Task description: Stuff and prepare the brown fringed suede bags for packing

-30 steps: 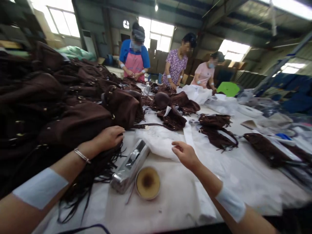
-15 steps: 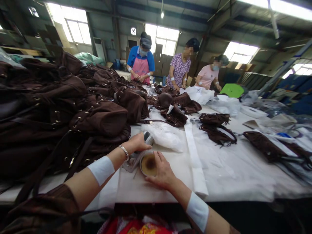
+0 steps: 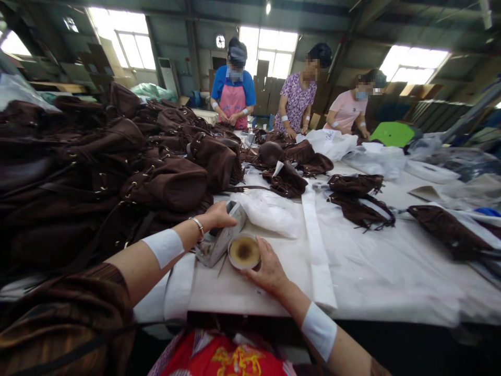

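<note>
My left hand point(image 3: 217, 216) grips a shiny silver metal tool point(image 3: 220, 239) lying at the near part of the white-covered table point(image 3: 364, 271). My right hand point(image 3: 267, 270) is wrapped around a small round tin point(image 3: 244, 251) with a brownish inside, which touches the tool's near end. Both wrists wear white bands, and the left wrist has a metal bracelet. A big heap of dark brown fringed suede bags point(image 3: 117, 167) lies just left of my left hand.
Loose brown bags point(image 3: 358, 201) and white wrapping sheets point(image 3: 270, 211) lie across the table. Three people point(image 3: 234, 96) work at the far end. A brown bag point(image 3: 58, 324) and red cloth point(image 3: 219, 360) sit at my lap below the table edge.
My left hand left the bag pile and took the silver tool. My right hand came from the white sheet to the round tin. The view pulled back from the table.
</note>
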Demonstrator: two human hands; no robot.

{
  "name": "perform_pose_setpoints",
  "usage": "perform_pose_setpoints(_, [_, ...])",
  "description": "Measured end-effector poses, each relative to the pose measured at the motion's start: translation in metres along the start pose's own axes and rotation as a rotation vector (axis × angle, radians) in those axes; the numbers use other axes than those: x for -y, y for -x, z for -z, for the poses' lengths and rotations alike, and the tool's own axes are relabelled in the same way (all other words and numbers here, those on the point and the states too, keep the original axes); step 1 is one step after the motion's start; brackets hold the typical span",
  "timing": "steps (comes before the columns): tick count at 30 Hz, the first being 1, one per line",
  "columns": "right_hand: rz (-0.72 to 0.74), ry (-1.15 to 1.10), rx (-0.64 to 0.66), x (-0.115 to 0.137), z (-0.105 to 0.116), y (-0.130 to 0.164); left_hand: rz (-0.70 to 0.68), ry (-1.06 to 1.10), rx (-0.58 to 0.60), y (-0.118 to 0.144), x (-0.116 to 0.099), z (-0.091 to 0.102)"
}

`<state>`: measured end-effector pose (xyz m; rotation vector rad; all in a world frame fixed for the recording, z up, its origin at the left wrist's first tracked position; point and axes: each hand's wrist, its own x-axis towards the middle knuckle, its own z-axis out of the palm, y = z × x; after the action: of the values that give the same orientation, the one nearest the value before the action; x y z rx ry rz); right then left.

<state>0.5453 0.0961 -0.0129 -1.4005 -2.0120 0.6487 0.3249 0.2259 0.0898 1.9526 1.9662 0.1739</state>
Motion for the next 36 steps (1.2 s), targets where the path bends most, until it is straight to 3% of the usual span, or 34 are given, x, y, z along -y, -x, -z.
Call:
perform_pose_setpoints(10, [0.028,-0.003,-0.052,-0.009,-0.016,-0.013,0.117,0.115,-0.099,0.017,0.026,0.06])
perform_pose_setpoints(16, [-0.038,0.026,0.016,0.007,-0.026,-0.038,0.076,0.322,-0.119,0.018,0.018,0.102])
perform_pose_setpoints(21, [0.007,0.007,0.065,0.028,-0.04,-0.067,0.054,0.562,-0.062,0.022,0.0,0.118])
perform_pose_setpoints(25, [0.028,-0.034,0.079,0.042,-0.044,-0.079,-0.002,0.62,0.023,0.031,-0.028,0.108])
perform_pose_setpoints(28, [0.062,-0.07,0.093,0.043,-0.035,-0.066,-0.035,0.618,0.08,0.039,-0.052,0.091])
perform_pose_setpoints(32, [0.074,-0.118,0.032,0.013,-0.005,-0.021,-0.08,0.629,0.174,0.047,-0.08,0.057])
perform_pose_setpoints(36, [-0.196,-0.201,-0.105,-0.033,0.042,0.02,-0.031,0.438,0.182,0.059,-0.103,0.017])
